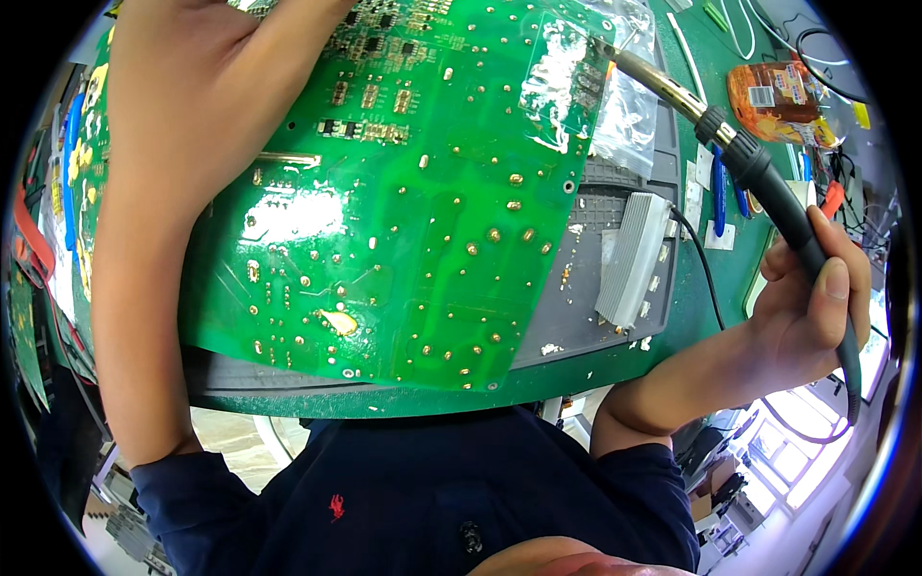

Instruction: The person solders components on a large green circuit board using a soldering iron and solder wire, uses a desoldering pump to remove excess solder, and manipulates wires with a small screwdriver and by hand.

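A large green circuit board (pixel 403 240) lies before me, solder joints and small components facing up. My right hand (pixel 816 288) is closed around the black handle of a soldering iron (pixel 759 173). The iron slants up and left, its tip end by the board's far right edge; whether it touches is unclear. Over the upper left part of the board, my left hand (pixel 206 96) reaches forward with the thumb stretched to the right. Its other fingers run out of the picture, so what they hold, if anything, is hidden.
Under the board is a grey mat (pixel 557 307) on a green tabletop (pixel 687 288). To the right lie a ribbed metal heat sink (pixel 634 259), a black cable (pixel 706 254), a clear plastic bag (pixel 629 125), blue-handled tools (pixel 719 192) and an orange-brown package (pixel 778 101).
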{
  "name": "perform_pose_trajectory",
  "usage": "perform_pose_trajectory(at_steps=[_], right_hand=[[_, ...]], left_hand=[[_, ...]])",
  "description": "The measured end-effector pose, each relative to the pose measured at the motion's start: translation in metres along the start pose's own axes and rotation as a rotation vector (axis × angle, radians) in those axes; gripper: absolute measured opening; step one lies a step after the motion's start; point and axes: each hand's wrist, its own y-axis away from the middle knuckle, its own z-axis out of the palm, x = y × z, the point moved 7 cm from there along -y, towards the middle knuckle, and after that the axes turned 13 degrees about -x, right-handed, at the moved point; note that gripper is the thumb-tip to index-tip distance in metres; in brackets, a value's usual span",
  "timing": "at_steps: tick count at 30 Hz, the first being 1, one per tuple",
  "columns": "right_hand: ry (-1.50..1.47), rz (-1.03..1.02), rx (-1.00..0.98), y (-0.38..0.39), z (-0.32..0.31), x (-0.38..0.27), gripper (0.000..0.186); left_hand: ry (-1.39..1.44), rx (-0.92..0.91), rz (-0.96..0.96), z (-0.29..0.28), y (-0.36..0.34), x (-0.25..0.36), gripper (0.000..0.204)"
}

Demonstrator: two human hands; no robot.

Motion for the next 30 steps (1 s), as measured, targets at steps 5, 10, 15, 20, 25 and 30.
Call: perform_pose_trajectory(at_steps=[5,10,15,20,25,30], right_hand=[[-0.052,0.010,0.013,0.001,0.000,0.005,0.044],[-0.062,-0.001,-0.018,0.001,-0.001,0.006,0.044],[-0.074,0.000,-0.014,0.001,0.000,0.007,0.044],[-0.070,0.003,0.005,0.001,0.001,0.007,0.044],[-0.064,-0.001,0.002,0.001,0.002,0.005,0.044],[-0.063,0.006,0.016,0.001,0.002,0.005,0.044]], left_hand=[[-0.019,0.019,0.003,0.000,0.001,0.000,0.009],[0.010,0.011,0.009,0.000,-0.002,-0.001,0.010],[-0.004,0.021,0.023,0.002,0.004,-0.005,0.010],[-0.010,0.015,0.021,0.001,0.007,-0.011,0.010],[0.509,-0.047,-0.017,0.024,-0.015,-0.029,0.011],[0.395,0.108,0.007,0.004,0.001,-0.016,0.010]])
